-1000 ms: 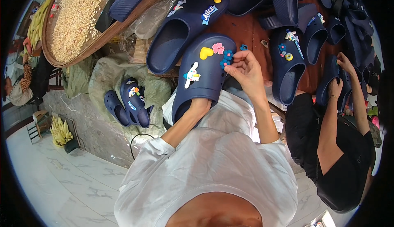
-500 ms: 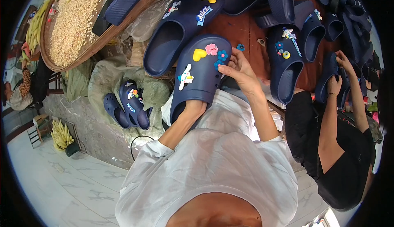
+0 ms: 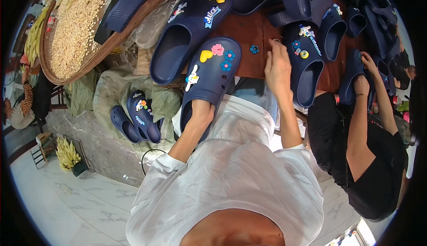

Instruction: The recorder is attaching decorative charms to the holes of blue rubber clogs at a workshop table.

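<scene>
My left hand (image 3: 203,110) is pushed into a navy clog (image 3: 207,87) from the heel end and holds it up, toe pointing away; its fingers are hidden inside. On the clog's upper sit a yellow heart charm (image 3: 206,56), a pink flower charm (image 3: 217,49), two blue flower charms and a white character charm (image 3: 191,78). Some holes along its right side are bare. My right hand (image 3: 279,66) reaches over the brown surface (image 3: 253,32), fingers bent together at its tips; whatever they pinch is too small to make out. A loose blue flower charm (image 3: 254,49) lies to its left.
Decorated navy clogs lie left (image 3: 171,52) and right (image 3: 307,81), with many more piled behind. A woven tray of pale kernels (image 3: 75,37) stands far left. More clogs (image 3: 144,117) rest on green cloth. On the right, a co-worker's hands (image 3: 362,84) handle another clog.
My right hand has left the blue flower charm on the held clog and moved right and away, onto the brown surface. The clog stays on my left hand; the view has shifted slightly.
</scene>
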